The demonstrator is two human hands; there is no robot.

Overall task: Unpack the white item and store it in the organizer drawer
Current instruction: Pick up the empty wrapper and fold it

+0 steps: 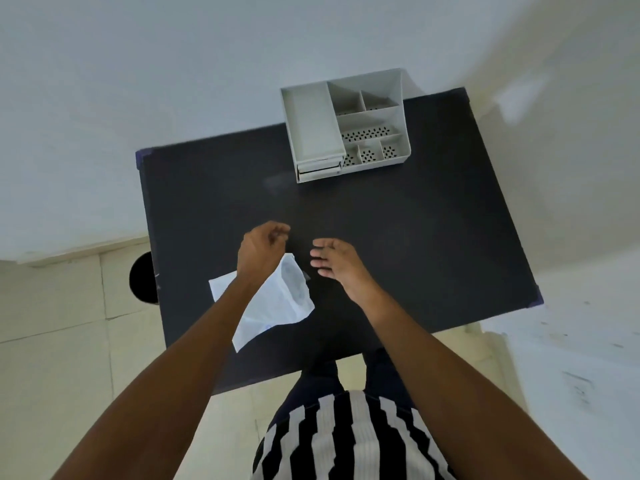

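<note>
So the biggest thing going on is the black table (pixel 398 244), pushed against a plain pale wall (pixel 173 81) with cream floor tiles (pixel 55 341) below it, and everything else sits relative to that tabletop. At its far edge sits the white organizer (pixel 346 126), open compartments on top and its small drawer (pixel 317 169) at the front, looking shut. Near the table's front-left lies the white pouch (pixel 273 303), flat, partly under the person's left forearm. Left hand (pixel 263 249) hovers just past the pouch with fingers loosely curled, gripping nothing as far as anyone can tell; right hand (pixel 341 263) is just beside the pouch, fingers spread, empty. Seems like the unpacking hasn't started. Best bet: pin the pouch with one hand, tear or peel at a corner with the other, and keep the contents over the tabletop so nothing rolls off.
</note>
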